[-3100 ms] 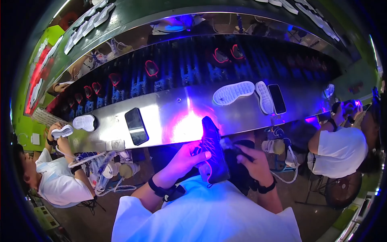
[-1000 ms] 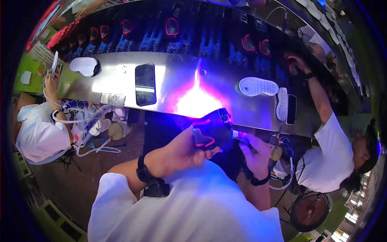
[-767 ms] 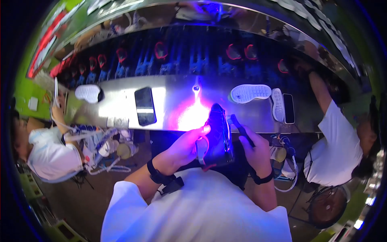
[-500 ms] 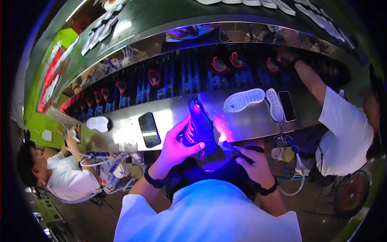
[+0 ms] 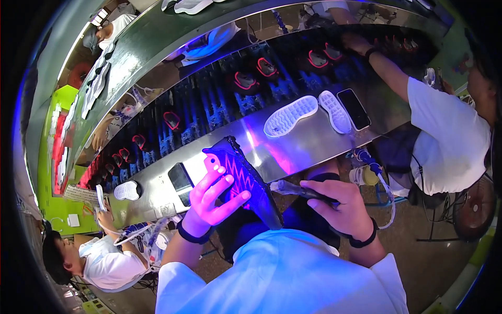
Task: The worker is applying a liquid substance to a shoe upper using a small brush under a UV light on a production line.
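While the left hand (image 5: 212, 196) grips the dark shoe (image 5: 244, 180) tilted at frame centre, exposing its edge, the right hand (image 5: 340, 206) stays closed around a pen-like tool (image 5: 298, 190) pointing there.

The left hand (image 5: 212, 201) covers part of the dark shoe upper (image 5: 243, 180). The tool tip (image 5: 277, 186) in the right hand (image 5: 342, 209) is blurred. The co-worker at right (image 5: 444, 131) is cut off by the rim. Items on the upper shelf (image 5: 104, 78) are too small to identify.
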Tool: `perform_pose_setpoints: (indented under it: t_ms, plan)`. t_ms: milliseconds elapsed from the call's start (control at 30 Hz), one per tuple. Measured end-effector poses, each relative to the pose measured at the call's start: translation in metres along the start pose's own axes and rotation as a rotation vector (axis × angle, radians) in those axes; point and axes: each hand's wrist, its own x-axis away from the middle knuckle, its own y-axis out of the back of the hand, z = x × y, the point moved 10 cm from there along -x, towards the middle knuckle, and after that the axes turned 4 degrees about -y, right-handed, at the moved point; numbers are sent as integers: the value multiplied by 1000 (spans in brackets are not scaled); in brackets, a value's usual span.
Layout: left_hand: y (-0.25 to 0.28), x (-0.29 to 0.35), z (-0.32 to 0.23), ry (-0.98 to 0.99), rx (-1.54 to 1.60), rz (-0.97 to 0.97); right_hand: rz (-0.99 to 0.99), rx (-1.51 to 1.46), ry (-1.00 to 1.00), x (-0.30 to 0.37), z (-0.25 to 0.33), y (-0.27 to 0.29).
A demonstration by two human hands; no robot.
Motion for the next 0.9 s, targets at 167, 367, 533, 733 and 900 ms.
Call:
perform_pose_setpoints:
  t_ms: [167, 367, 533, 733, 900]
  plan:
    - [-8, -2, 2, -38, 14, 48, 42, 69, -32, -15, -5, -7]
    - [-30, -8, 36, 141, 144, 148, 102, 30, -112, -9, -43, -14]
    - [-106, 44, 156, 766, 383, 334, -105, -74, -216, -2, -114, 0]
    - [-171, 114, 356, 1082, -116, 458, -168, -174, -417, 1, -136, 8]
    - [-220, 143, 411, 1162, -241, 687, -225, -145, -450, 3, -156, 15]
